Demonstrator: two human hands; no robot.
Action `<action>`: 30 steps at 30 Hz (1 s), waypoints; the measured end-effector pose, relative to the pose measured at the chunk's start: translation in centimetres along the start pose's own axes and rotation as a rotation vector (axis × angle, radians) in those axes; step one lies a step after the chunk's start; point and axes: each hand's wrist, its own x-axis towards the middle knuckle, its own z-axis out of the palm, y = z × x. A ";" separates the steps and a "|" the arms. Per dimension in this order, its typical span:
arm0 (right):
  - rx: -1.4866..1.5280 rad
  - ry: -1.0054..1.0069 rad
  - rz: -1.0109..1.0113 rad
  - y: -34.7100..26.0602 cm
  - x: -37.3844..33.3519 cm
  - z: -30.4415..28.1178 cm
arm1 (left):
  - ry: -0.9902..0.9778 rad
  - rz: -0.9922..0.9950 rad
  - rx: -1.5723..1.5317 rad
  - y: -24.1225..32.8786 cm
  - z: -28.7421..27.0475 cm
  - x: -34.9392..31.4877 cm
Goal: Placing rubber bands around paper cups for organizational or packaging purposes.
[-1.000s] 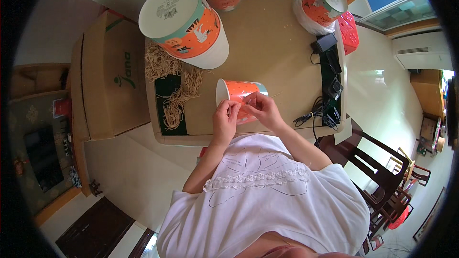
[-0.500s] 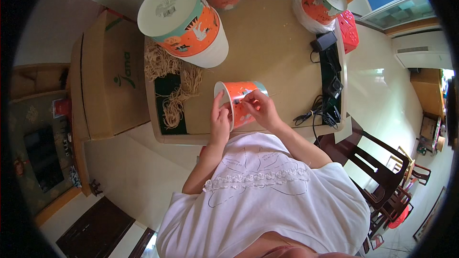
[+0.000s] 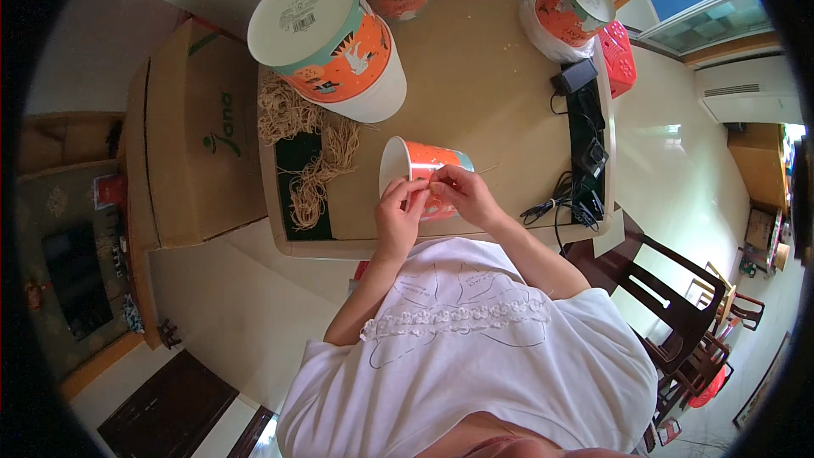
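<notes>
An orange paper cup (image 3: 417, 167) with a teal band lies on its side above the tan table (image 3: 483, 93), its white open mouth facing left. My left hand (image 3: 397, 214) grips the cup's near side by the rim. My right hand (image 3: 458, 192) pinches at the cup's wall right beside the left fingers, where a thin tan string (image 3: 487, 169) sticks out to the right.
A tall stack of matching cups (image 3: 335, 42) lies at the back left, another bagged stack (image 3: 566, 13) at the back right. Loose tan strings (image 3: 315, 163) pile on the table's left. A cardboard box (image 3: 197, 131) stands left; black chargers and cables (image 3: 581, 161) lie right.
My left thumb, hooked over the cup's rim half a second ago, has come back beside the right fingers on the cup's wall. The cup has turned slightly.
</notes>
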 end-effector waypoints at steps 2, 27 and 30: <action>-0.018 -0.014 0.015 0.2 0.0 -0.3 | 0.019 -0.008 -0.060 -0.9 0.3 0.1; -0.033 0.146 -0.177 2.2 0.1 0.8 | -0.029 -0.006 -0.079 -0.6 0.5 0.4; 0.061 0.143 -0.183 1.9 0.1 1.1 | -0.018 0.081 -0.009 -1.3 0.6 0.4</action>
